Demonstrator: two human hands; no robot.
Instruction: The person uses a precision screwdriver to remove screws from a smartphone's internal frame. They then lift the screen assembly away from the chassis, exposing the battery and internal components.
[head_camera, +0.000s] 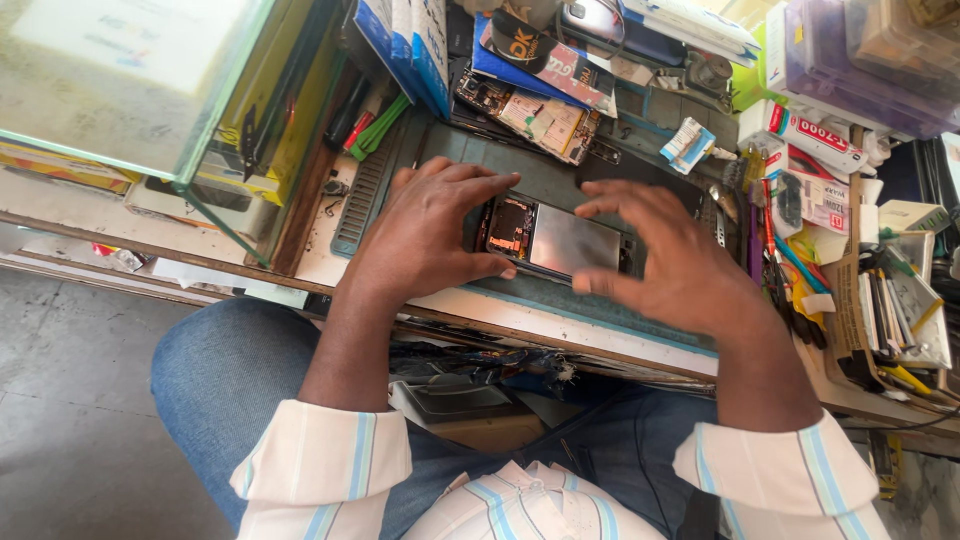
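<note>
An opened phone (556, 239) lies flat on a grey-green work mat (560, 180), its circuit board showing at the left end and a shiny battery in the middle. My left hand (425, 235) grips the phone's left end, fingers over the top edge and thumb under the near edge. My right hand (670, 255) holds the right end the same way, thumb pressed at the near edge.
A glass case (140, 90) stands at the far left. Another opened phone (535, 115), boxes and packets crowd the back of the bench. Tools, glue tubes (815, 135) and tweezers fill the right side. My denim-clad knees (220, 370) are below the bench edge.
</note>
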